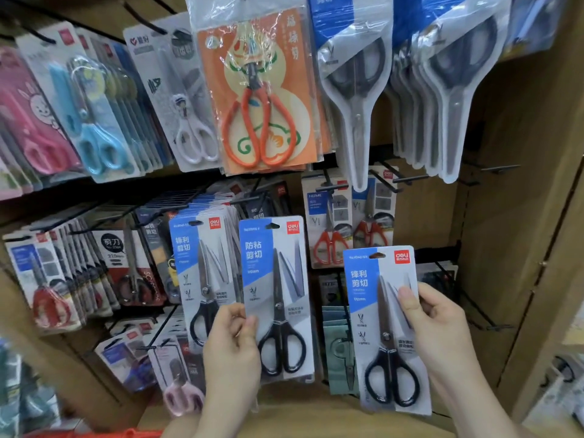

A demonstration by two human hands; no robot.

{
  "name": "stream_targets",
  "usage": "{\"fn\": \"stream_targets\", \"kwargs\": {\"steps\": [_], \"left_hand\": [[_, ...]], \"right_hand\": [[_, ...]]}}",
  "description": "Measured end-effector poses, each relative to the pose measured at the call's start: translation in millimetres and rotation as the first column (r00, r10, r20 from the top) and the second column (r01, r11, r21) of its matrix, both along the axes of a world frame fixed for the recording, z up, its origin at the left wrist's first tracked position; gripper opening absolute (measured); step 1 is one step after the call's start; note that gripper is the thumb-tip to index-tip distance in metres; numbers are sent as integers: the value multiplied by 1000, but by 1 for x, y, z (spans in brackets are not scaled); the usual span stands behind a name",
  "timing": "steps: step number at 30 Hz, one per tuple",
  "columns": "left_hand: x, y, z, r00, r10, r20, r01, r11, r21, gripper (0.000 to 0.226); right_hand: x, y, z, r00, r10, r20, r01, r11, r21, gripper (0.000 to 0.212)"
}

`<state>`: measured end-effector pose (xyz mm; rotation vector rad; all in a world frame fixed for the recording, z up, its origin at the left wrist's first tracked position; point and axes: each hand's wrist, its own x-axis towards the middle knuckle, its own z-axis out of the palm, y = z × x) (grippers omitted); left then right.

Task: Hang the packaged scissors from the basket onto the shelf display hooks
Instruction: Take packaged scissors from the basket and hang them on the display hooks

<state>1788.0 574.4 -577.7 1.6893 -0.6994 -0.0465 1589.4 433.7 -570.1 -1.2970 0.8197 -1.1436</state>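
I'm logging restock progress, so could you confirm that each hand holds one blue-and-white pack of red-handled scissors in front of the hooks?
Not quite: the head view shows black handles, not red. The left hand holds one blue-and-white scissors pack and the right hand another, in front of the hooks.

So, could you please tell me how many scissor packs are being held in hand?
2: one pack in the left hand, one pack in the right hand; none seems hidden.
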Motion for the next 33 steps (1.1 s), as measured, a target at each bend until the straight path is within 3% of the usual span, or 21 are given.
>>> {"fn": "stream_targets", "kwargs": {"steps": [10,16,20,28,33], "left_hand": [[15,-9,15,999,-27,-29,27,999,-26,10],[14,-4,12,999,-40,22,41,998,-49,13],[14,-5,14,998,-48,-39,47,998,-48,5],[21,-10,18,999,-11,-52,12,1000,19,5],[24,-28,27,998,21,54,-26,996,89,8]], "right_hand": [[24,12,8,984,154,86,-160,985,66,17],[29,15,10,920,342,194,-373,915,154,23],[30,15,7,884,419,208,-453,877,161,28],[32,15,9,921,291,257,-354,902,248,21],[36,19,10,934,291,207,-340,900,271,21]]}}
